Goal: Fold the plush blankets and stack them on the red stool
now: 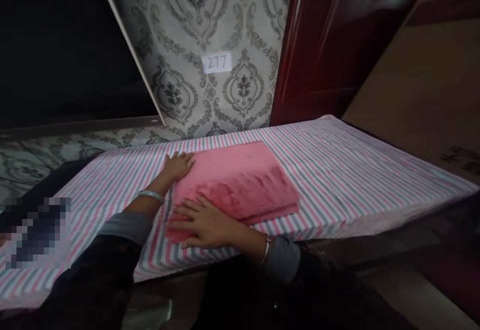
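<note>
A folded pink plush cloth (240,162) lies flat on a striped tablecloth (318,150). Its nap looks darker and ruffled along the near half, and folded layers show at the near right edge. My left hand (179,166) rests on the far left corner of the cloth, fingers stretched out. Nearer to me, my right hand (210,222) lies flat with spread fingers on its near left part. Neither hand grips anything. Each wrist wears a silver bracelet.
A large dark screen (67,45) stands at the left behind the table. Patterned wallpaper bears a paper label (217,62) reading 277. A dark red door (318,35) is at the back right, with a brown panel (427,90) beside it. A pixelated patch covers something at the left.
</note>
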### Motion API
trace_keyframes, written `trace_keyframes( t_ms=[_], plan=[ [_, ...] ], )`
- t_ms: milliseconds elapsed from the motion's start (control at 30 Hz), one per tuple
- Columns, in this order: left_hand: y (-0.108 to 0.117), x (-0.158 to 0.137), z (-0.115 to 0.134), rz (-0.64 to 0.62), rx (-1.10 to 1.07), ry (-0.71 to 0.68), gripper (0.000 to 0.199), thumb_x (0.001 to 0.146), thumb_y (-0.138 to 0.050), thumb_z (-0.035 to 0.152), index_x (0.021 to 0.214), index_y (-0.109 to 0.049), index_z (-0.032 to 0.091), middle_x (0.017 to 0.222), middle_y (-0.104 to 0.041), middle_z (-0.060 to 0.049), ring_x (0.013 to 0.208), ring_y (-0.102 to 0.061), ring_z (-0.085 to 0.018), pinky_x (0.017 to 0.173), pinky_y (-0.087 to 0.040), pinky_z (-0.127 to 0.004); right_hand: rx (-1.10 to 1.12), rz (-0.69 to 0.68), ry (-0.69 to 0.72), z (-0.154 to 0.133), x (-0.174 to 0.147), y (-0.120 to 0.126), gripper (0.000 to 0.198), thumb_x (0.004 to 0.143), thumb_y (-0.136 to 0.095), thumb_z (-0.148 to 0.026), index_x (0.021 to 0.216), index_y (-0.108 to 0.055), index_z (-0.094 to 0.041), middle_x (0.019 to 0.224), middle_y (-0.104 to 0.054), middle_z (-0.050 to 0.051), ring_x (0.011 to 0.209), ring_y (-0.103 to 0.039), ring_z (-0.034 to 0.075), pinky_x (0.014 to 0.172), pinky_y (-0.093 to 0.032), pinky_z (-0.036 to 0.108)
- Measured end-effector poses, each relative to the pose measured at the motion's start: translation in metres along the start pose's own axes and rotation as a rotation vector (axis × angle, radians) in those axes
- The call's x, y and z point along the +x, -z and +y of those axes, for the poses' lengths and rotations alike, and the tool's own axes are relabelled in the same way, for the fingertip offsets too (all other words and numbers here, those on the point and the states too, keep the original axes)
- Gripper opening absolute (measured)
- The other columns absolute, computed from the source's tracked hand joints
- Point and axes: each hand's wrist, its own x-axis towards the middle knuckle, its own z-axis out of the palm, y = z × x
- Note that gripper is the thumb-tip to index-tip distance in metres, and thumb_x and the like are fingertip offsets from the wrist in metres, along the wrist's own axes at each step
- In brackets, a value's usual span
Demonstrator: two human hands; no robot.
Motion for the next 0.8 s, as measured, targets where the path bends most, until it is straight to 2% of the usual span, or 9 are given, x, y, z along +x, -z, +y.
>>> trace_keyframes(
  t_ms=[133,233,333,433,600,800],
  plan=[
    [0.02,-0.006,0.028,0.042,0.04,-0.13,0.061,0.1,-0.023,0.05,0.152,-0.04,0.024,0.159,-0.04,-0.011,0.15,-0.028,-0.031,0.12,-0.019,-0.062,0.027,0.059,-0.128,0.021,-0.033,0.034,0.045,0.101,-0.048,-0.05,0.144,-0.052,-0.036,0.153,-0.049,-0.006,0.144,-0.037,0.019,0.123,-0.021,0.036],
    [0.024,-0.008,0.07,-0.051,0.004,-0.314,0.064,0.1,-0.023,0.054,0.155,-0.036,0.024,0.164,-0.031,-0.009,0.153,-0.022,-0.03,0.121,-0.017,-0.059,0.016,0.058,-0.312,0.052,-0.071,0.05,0.044,0.104,-0.042,-0.047,0.142,-0.055,-0.029,0.152,-0.05,0.003,0.144,-0.038,0.024,0.12,-0.026,0.048],
    [0.019,-0.006,0.116,-0.151,-0.061,-0.473,0.066,0.1,-0.022,0.059,0.158,-0.029,0.027,0.166,-0.023,-0.007,0.154,-0.018,-0.028,0.122,-0.016,-0.057,-0.044,0.028,-0.442,0.078,-0.103,0.049,0.05,0.103,-0.043,-0.051,0.147,-0.05,-0.03,0.157,-0.042,0.008,0.148,-0.03,0.03,0.117,-0.025,0.059],
    [0.005,-0.004,0.147,-0.129,-0.08,-0.528,0.065,0.1,-0.026,0.059,0.158,-0.026,0.031,0.167,-0.022,-0.007,0.154,-0.017,-0.03,0.121,-0.016,-0.059,-0.08,-0.002,-0.426,0.088,-0.124,0.032,0.058,0.1,-0.047,-0.057,0.152,-0.04,-0.035,0.163,-0.032,0.004,0.151,-0.02,0.032,0.118,-0.02,0.061],
    [-0.018,-0.004,0.155,0.01,-0.009,-0.513,0.062,0.101,-0.027,0.052,0.158,-0.027,0.027,0.166,-0.023,-0.01,0.154,-0.017,-0.032,0.12,-0.016,-0.063,-0.052,0.064,-0.433,0.087,-0.134,0.006,0.06,0.1,-0.043,-0.059,0.155,-0.032,-0.037,0.165,-0.028,0.0,0.153,-0.015,0.029,0.122,-0.014,0.059],
    [-0.016,-0.004,0.148,0.028,0.053,-0.518,0.061,0.102,-0.03,0.05,0.158,-0.028,0.028,0.165,-0.026,-0.01,0.153,-0.021,-0.031,0.118,-0.022,-0.062,0.035,0.128,-0.441,0.084,-0.132,0.006,0.06,0.099,-0.049,-0.057,0.153,-0.037,-0.036,0.163,-0.033,-0.001,0.153,-0.015,0.027,0.123,-0.01,0.056]
  ],
)
